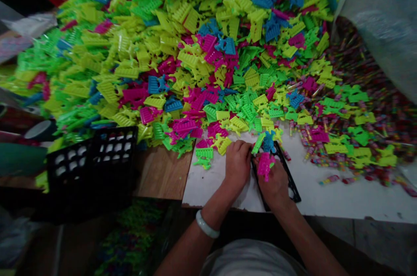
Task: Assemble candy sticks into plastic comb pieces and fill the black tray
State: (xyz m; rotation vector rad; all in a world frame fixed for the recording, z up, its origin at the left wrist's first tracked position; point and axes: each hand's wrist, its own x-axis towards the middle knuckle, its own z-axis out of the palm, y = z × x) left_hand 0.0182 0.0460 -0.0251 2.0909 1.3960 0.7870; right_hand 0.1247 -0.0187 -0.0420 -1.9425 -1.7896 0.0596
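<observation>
A black frame with openings (pixel 292 187) lies on the white board at the table's front edge, between and partly under my hands. My right hand (pixel 273 182) is closed around a pink plastic piece (pixel 266 165) above the frame. Just beyond its fingers are a blue piece (pixel 269 141) and a green piece (pixel 259 143). My left hand (pixel 238 158) is at the frame's left side, fingers curled near the green piece; what its fingertips grip is hidden. Yellow (pixel 222 144) and green comb-like pieces (pixel 204 153) lie left of it.
A large heap of yellow, green, pink and blue pieces (pixel 189 63) covers the table's back. Small colourful tubes (pixel 329 179) and a clear plastic bag (pixel 384 19) are on the right. Stacked black frames (pixel 114 150) stand at the left, near a green roll (pixel 21 158).
</observation>
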